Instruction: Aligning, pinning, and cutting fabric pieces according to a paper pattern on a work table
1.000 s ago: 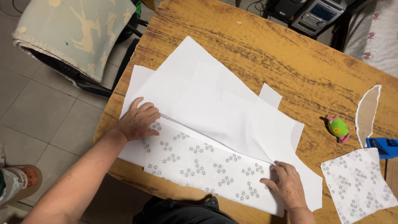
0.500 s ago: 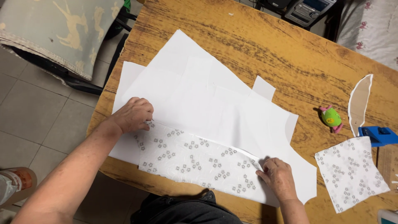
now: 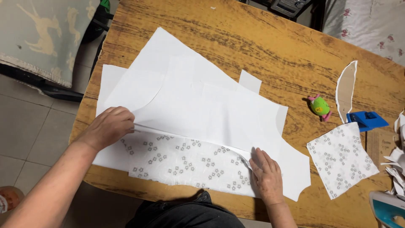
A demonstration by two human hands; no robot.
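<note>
Across the near half of the wooden desk [image 3: 261,46] lies a stack of white paper pattern pieces [image 3: 202,105], and under their near edge a strip of white fabric printed with small grey flowers [image 3: 181,162] shows, reaching almost to the desk's front edge. The left hand [image 3: 110,126] sits at the left end of that edge with its fingers curled down, apparently pinching the paper edge where it meets the cloth; whether it grips paper alone or paper and fabric together cannot be told. The right hand [image 3: 266,175] rests flat, fingers together and extended, on the right end of the same edge, pressing paper onto fabric. The two hands are well apart, one at each end of the curved line where paper overlaps cloth, which looks like a way to keep the layers aligned and taut so neither slides.

Off to the right, clear of the work, a smaller square of the same printed fabric [image 3: 341,158] lies near the desk's edge. Beside it sit a blue plastic holder [image 3: 367,120], a long curved offcut [image 3: 346,88] and a small green and pink object [image 3: 319,105]. A teal iron [image 3: 386,209] peeks in at the lower right corner, with paper scraps [image 3: 396,162] just above it.
</note>
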